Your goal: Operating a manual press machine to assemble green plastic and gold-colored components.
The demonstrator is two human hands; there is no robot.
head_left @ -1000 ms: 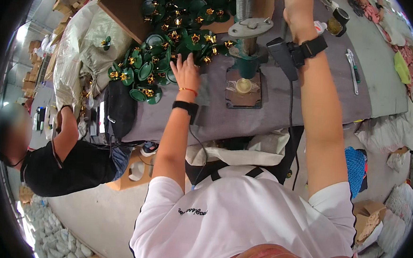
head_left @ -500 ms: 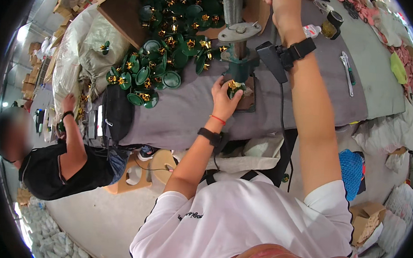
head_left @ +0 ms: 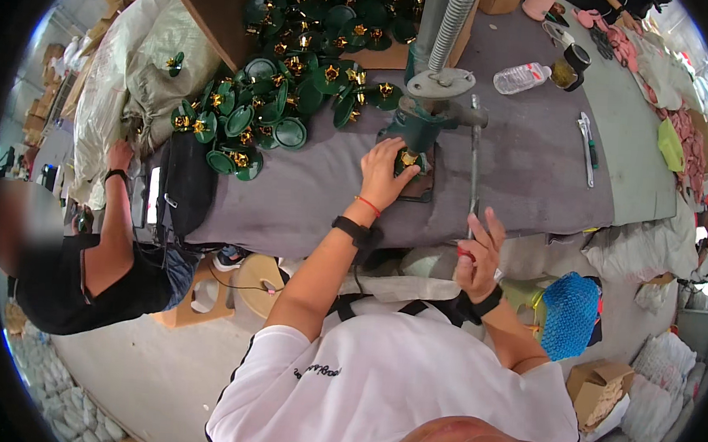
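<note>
A green hand press (head_left: 425,124) with a metal column and spring stands on the grey-covered table. On its base plate (head_left: 421,186) sits a small round green piece with a gold crown-like top (head_left: 409,161). My left hand (head_left: 383,174) is closed around this piece from the left, thumb and fingers at its sides. The press's long metal lever (head_left: 475,164) points toward me. At its red-tipped end my right hand (head_left: 481,257) grips loosely, thumb against the red tip and some fingers partly stretched. Left of the press lies a heap of similar green-and-gold pieces (head_left: 293,88).
A cardboard box (head_left: 208,14) lies tipped behind the heap. Right of the press are a clear bottle (head_left: 521,78), a dark-lidded jar (head_left: 573,66) and a wrench (head_left: 588,150). A black bag (head_left: 188,178) sits at the left edge, beside a co-worker in black (head_left: 83,277).
My right hand has come down from the far side toward my body, and the lever now shows pointing at me. My left hand stays at the piece under the press.
</note>
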